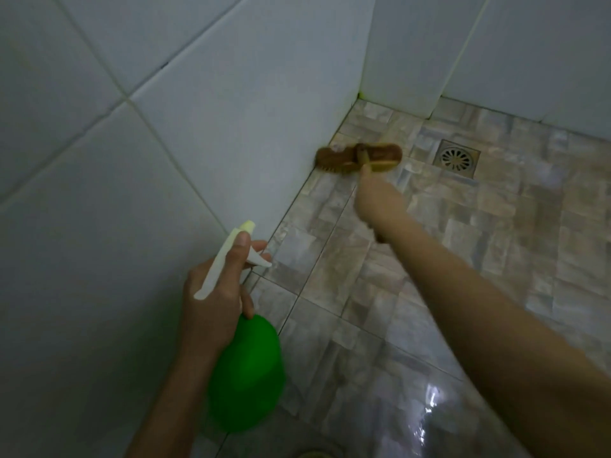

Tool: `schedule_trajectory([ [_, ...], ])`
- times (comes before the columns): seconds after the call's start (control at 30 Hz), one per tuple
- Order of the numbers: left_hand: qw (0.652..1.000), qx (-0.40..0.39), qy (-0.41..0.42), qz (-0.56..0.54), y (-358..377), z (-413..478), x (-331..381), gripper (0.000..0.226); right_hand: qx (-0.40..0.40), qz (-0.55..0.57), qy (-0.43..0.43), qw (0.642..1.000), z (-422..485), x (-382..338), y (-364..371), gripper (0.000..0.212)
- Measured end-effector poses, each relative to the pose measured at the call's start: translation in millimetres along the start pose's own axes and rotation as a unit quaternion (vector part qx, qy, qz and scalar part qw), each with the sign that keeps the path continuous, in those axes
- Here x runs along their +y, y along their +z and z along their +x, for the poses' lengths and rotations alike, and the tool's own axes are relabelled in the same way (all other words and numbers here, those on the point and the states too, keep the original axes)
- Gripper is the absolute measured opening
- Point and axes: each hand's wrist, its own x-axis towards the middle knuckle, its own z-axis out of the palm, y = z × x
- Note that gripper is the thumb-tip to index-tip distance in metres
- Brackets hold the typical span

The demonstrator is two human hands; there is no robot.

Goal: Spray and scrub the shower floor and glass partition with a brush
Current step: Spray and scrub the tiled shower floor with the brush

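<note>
The right hand [375, 201] is wrapped shut around the handle of the brush [358, 157], and the blurred bristle head is pressed on the shower floor [429, 276] at the far left, right where floor meets the tiled wall [198, 127]. So the scrubbing step looks to be in hand, floor edge first. The left hand [215, 299] is closed on the neck of the green spray bottle [246, 375], near left, a finger laid along the white trigger head. The drain [457, 158] sits just right of the brush. No glass partition is visible, so that's probably still to be done; next, more floor needs covering.
</note>
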Motion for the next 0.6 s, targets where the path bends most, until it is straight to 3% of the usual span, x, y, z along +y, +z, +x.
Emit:
schedule_trajectory([
  [0.07,1.000,-0.002,-0.004,-0.003,0.6,0.0,-2.2,0.032,-0.002,-0.003,0.034,0.999,11.0,4.8,-13.5,0.059],
  [0.17,1.000,-0.024,-0.008,0.009,4.5,4.3,-6.3,0.041,-0.046,-0.006,0.003,0.999,-22.2,-8.7,-1.5,0.065],
  [0.23,1.000,-0.023,-0.016,0.006,9.2,12.1,-7.6,0.040,-0.061,0.028,-0.025,0.997,-37.3,-14.2,7.3,0.057],
  [0.33,0.999,-0.021,-0.027,0.016,15.3,18.5,-6.0,0.034,-0.027,0.036,0.001,0.999,15.8,-7.4,-8.9,0.045],
  [0.47,0.999,-0.026,-0.025,0.012,22.8,24.1,6.7,0.036,0.012,0.041,0.045,0.998,72.6,4.4,-36.9,0.056],
  [0.6,0.999,-0.036,-0.018,0.013,29.4,34.0,12.5,0.042,-0.037,-0.007,0.007,0.999,24.0,-4.8,-3.7,0.075],
])
